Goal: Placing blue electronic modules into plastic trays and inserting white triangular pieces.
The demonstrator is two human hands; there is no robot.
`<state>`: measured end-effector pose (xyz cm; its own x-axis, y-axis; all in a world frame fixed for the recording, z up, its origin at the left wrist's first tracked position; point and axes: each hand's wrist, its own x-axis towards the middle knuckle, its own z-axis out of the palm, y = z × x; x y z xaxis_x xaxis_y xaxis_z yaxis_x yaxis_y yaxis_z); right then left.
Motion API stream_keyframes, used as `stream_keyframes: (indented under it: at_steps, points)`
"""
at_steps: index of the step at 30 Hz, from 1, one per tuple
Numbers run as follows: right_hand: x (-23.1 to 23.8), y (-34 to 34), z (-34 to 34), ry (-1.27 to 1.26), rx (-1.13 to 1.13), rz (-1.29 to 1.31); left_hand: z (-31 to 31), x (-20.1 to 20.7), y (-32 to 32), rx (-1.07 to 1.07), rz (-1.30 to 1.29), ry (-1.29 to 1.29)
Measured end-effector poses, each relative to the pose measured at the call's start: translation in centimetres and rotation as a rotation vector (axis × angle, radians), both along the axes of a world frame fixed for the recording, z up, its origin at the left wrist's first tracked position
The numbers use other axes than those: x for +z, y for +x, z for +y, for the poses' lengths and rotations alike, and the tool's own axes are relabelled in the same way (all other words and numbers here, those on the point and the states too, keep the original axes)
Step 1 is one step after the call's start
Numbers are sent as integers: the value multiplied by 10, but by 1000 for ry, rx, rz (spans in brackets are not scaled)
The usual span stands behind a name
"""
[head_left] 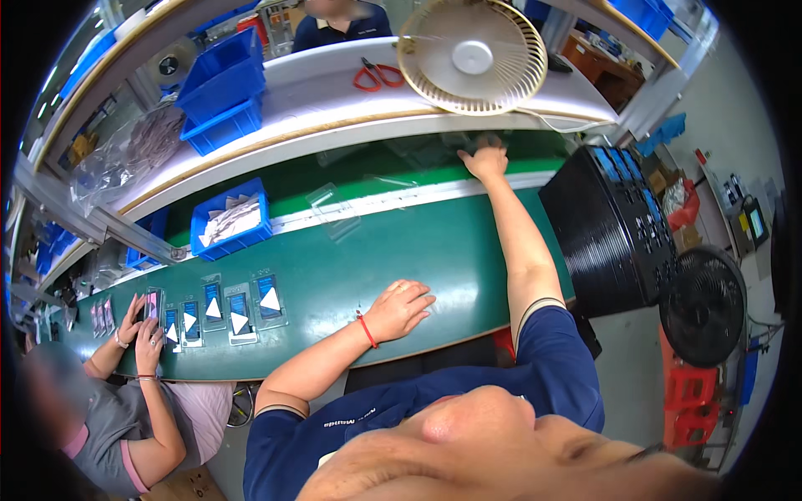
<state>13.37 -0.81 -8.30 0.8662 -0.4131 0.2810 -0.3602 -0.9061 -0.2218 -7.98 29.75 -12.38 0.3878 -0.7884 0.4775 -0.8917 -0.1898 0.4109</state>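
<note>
My left hand [399, 311] rests on the green tabletop [376, 259] near its front edge, fingers loosely bent and nothing in them. Beyond the white rail, my right hand [487, 160] reaches across to the dark green belt [535, 153] under the shelf. Its thumb stands apart from the fingers; the fingertips are blurred, next to clear plastic pieces that are hard to make out. A clear plastic tray [334, 213] lies across the rail, left of my right arm. Farther left, several clear packs with blue cards, such as this pack [267, 296], lie in a row.
A co-worker's hands [149, 338] handle a pack at the left. A blue bin [232, 219] of pale slips stands by the rail. Black stacked trays [601, 234] border the right end. Overhead, the shelf [334, 125] carries blue bins, red-handled cutters [378, 77] and a fan [473, 57].
</note>
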Motion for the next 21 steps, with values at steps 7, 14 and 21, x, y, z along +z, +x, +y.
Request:
stream_keyframes:
  at_steps: [7,14,21]
  points:
    - [-62,20,-36,-178,147,-240,10,3,4,9,82,56]
    - [-43,-30,-15,134,363,-708,16,-1,5,14,126,12]
    - [-11,-170,105,1725,635,-572,-6,4,19,204,1480,-759]
